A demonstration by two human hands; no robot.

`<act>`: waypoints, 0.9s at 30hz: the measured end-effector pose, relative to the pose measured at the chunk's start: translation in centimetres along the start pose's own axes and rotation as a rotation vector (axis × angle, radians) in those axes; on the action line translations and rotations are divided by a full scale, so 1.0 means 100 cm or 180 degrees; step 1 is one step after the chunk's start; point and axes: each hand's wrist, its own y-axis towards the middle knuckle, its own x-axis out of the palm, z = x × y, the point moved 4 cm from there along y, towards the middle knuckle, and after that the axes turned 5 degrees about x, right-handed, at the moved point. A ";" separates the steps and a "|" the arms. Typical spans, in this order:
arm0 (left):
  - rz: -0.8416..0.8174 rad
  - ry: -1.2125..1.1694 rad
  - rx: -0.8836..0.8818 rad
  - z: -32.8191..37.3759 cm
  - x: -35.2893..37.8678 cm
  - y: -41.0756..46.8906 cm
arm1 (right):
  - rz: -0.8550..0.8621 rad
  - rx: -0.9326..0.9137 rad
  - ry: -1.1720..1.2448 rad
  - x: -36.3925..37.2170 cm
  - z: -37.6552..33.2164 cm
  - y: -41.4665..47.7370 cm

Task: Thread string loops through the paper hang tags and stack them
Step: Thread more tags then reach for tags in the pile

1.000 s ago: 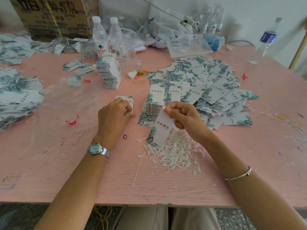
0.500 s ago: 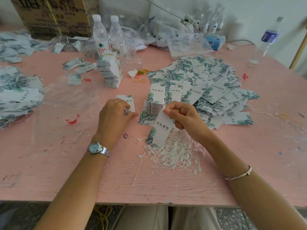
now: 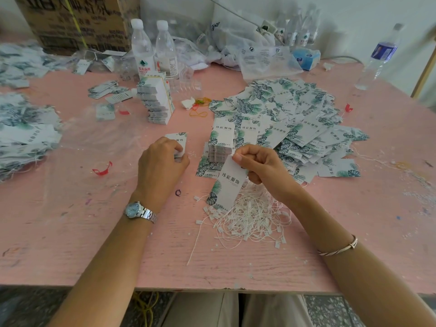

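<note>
Two hands: left hand [image 3: 162,162] gripping a small tag stack [image 3: 180,137], right hand [image 3: 262,166] pinching one leaf-print paper tag [image 3: 227,185].

Matt paper tags [image 3: 295,128]; worn pink wooden table [image 3: 70,232]

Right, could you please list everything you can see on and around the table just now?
table: one, pink, underneath everything
held tag: one, white with green leaves, pinched by right hand
small tag stack: one, white-green, under left hand
neat tag stack: one, white-green, just beyond right hand
loose tags: many, white-green, heaped centre right
string loops: many, white, piled near front edge
bundled tags: one tower, white, back centre-left
strung tags: many, white-green, left edge
water bottles: at least three, clear, back centre and far right
cardboard box: one, brown, back left
rubber bands: few, orange-yellow, centre
left hand: one, silver watch, grips small tag stack
right hand: one, silver bracelet, pinches held tag
</note>
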 end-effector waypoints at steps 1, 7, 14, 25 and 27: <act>0.0012 -0.0002 0.0009 0.000 0.000 0.000 | 0.0005 0.0000 0.0003 0.000 0.000 0.000; 0.0044 -0.0015 -0.0058 -0.001 -0.001 0.000 | 0.0025 0.0013 -0.0008 0.000 -0.001 0.000; 0.0096 0.0555 -0.0671 -0.011 0.000 -0.001 | 0.0037 0.0013 0.0017 0.000 0.000 0.000; -0.0126 0.0362 -0.1026 -0.026 0.001 -0.001 | 0.0011 0.0006 0.0031 0.001 0.000 0.000; -0.0136 0.0358 -0.1035 -0.027 0.001 0.000 | 0.0004 0.0011 0.0034 0.001 0.000 0.000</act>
